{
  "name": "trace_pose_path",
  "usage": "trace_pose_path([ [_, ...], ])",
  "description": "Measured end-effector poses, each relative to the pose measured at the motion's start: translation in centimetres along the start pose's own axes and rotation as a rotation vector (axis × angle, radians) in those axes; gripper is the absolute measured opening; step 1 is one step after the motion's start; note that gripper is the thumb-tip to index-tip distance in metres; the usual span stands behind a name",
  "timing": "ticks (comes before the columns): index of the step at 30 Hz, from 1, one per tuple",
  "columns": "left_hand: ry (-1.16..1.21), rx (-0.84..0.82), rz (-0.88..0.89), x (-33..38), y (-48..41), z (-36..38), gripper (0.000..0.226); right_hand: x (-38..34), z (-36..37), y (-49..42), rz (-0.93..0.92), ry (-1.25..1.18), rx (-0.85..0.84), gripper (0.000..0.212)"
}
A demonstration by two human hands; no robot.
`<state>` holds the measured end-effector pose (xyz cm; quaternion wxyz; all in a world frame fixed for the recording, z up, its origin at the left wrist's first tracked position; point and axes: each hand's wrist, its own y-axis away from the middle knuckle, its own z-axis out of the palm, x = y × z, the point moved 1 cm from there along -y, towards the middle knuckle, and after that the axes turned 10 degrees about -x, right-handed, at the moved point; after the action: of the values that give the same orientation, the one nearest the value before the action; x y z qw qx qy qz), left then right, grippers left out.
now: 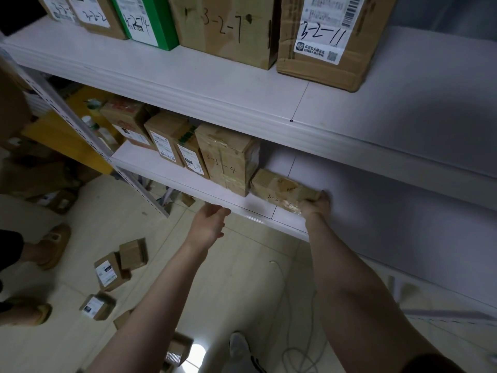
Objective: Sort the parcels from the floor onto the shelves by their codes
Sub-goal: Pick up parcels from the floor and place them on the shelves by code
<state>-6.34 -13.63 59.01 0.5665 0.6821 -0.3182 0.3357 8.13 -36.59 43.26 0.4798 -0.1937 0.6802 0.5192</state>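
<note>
Fingers [324, 197] of the right hand [316, 208] clamp a small 3-3 parcel [277, 188], resting on the lower shelf [185, 181] at 3 o'clock of the 3-3-4 box [228, 160]. The left hand [208, 222] is slack and empty by the shelf lip. Several floor parcels [107, 274] at 7 o'clock are still unsorted

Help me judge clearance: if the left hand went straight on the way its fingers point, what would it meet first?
Probably the front edge of the lower shelf: the left hand points at it from close by. Past that stands the tall box marked 3-3-4, though depth is unclear.
</note>
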Motion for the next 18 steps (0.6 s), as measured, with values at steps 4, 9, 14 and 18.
trace_pose_path([
  [4, -0.005, 0.014, -0.005, -0.5, 0.2, -0.2, 0.013, -1.1, 0.0, 0.3, -0.05, 0.255, -0.03, 0.029],
  [9, -0.007, 0.052, -0.04, -1.3, 0.4, -0.8, 0.019, -0.6, 0.0, 1.9, -0.154, 0.219, -0.084, 0.08],
  [14, -0.008, 0.067, -0.059, -2.0, 0.5, -1.2, 0.02, 1.8, 0.0, 2.1, -0.176, 0.137, 0.049, 0.085],
  [18, -0.014, 0.077, -0.067, -2.5, 0.6, -1.7, 0.028, 2.5, -0.1, 5.4, -0.243, 0.181, 0.006, 0.061],
])
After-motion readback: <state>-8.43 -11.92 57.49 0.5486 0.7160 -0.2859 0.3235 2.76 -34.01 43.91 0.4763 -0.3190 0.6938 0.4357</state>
